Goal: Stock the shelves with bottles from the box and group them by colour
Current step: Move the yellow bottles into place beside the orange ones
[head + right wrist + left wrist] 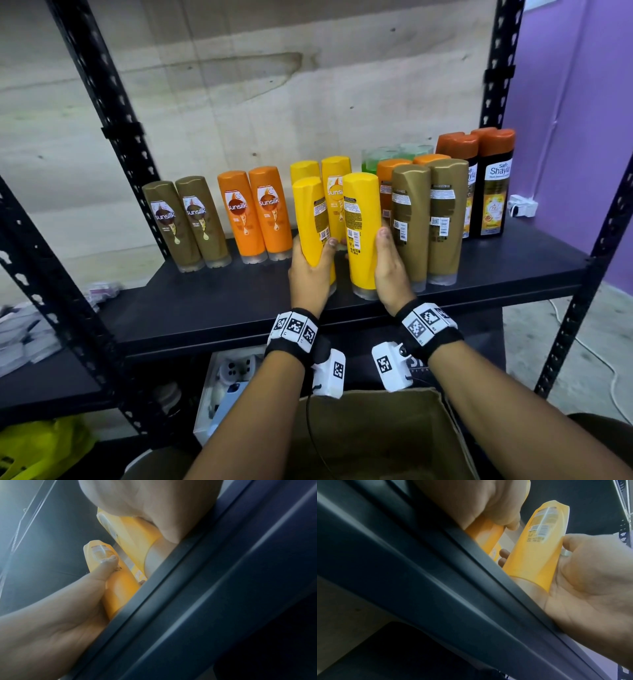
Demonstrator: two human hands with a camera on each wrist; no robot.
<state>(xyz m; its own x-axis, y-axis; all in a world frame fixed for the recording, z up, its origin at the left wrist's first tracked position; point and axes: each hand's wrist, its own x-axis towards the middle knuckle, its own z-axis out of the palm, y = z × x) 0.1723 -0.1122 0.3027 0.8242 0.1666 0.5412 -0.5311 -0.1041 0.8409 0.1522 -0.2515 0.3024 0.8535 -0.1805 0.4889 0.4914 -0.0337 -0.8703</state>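
Note:
Two yellow bottles are in my hands over the black shelf [205, 308]. My left hand [310, 274] grips the left yellow bottle [308, 219] low on its body, tilted slightly left. My right hand [390, 270] grips the right yellow bottle [361, 233], which is upright near the shelf's front edge, label side towards me. Two more yellow bottles [335, 185] stand just behind. The left wrist view shows my left hand [471, 504] on its bottle [484, 535] and the right hand's bottle [539, 547]. The right wrist view shows both bottles [133, 536] above the shelf lip. The cardboard box [376, 438] lies below my wrists.
On the shelf stand two brown bottles [185, 222], two orange ones [253, 212], two gold ones [428, 219] with orange and green bottles behind, and dark orange-capped bottles [489, 185] at the right. Black uprights [113, 137] frame the bay. A white bin [219, 394] sits on the shelf below.

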